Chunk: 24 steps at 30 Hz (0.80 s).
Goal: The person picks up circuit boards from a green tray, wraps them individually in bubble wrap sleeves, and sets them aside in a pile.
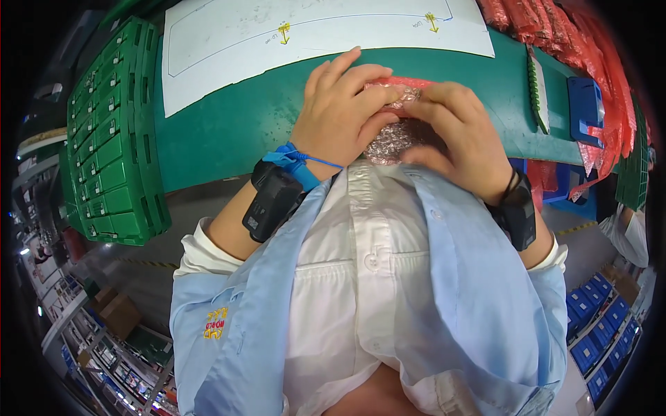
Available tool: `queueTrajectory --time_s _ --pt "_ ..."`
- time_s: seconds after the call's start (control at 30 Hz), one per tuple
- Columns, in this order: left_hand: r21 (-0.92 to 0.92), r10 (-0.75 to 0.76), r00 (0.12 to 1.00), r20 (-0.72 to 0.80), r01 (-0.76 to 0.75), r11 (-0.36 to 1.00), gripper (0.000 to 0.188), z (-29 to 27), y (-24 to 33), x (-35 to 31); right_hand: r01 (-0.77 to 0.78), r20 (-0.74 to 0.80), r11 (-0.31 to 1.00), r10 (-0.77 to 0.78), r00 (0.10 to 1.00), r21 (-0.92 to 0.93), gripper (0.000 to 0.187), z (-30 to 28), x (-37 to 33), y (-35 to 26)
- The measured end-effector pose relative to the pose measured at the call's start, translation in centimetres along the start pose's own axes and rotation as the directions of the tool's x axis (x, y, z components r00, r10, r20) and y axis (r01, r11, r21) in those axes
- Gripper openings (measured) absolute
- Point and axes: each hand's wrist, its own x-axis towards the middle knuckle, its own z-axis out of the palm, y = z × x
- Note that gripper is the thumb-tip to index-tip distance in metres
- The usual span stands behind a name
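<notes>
A small bundle of bubble wrap (388, 141), clear with a red part along its far side, sits at the near edge of the green table, close to my shirt. My left hand (338, 109) holds its left side with thumb and forefinger, the other fingers stretched out beyond. My right hand (463, 135) curls over its right side, fingertips on the folded wrap and thumb toward me. Whatever is inside the wrap is hidden.
On the green table (222, 142) lies a large white sheet (229, 66) with a drawn outline. Green crates (114, 145) stand at the left. Rightward are a long narrow green-and-white item (538, 90), a blue bin (585, 104) and heaped red bubble wrap (555, 35).
</notes>
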Motion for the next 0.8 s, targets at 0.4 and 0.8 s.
queueTrajectory --time_s 0.4,0.8 --pt "0.092 0.076 0.997 0.019 -0.077 0.993 0.026 -0.3 1.4 0.6 -0.075 -0.236 0.997 0.071 0.969 -0.011 0.02 0.3 -2.5 0.2" --pt "-0.314 -0.224 0.974 0.04 0.225 0.923 0.027 1.4 0.9 0.5 -0.414 -0.084 0.894 0.432 0.898 0.172 0.013 0.0 0.1 1.1"
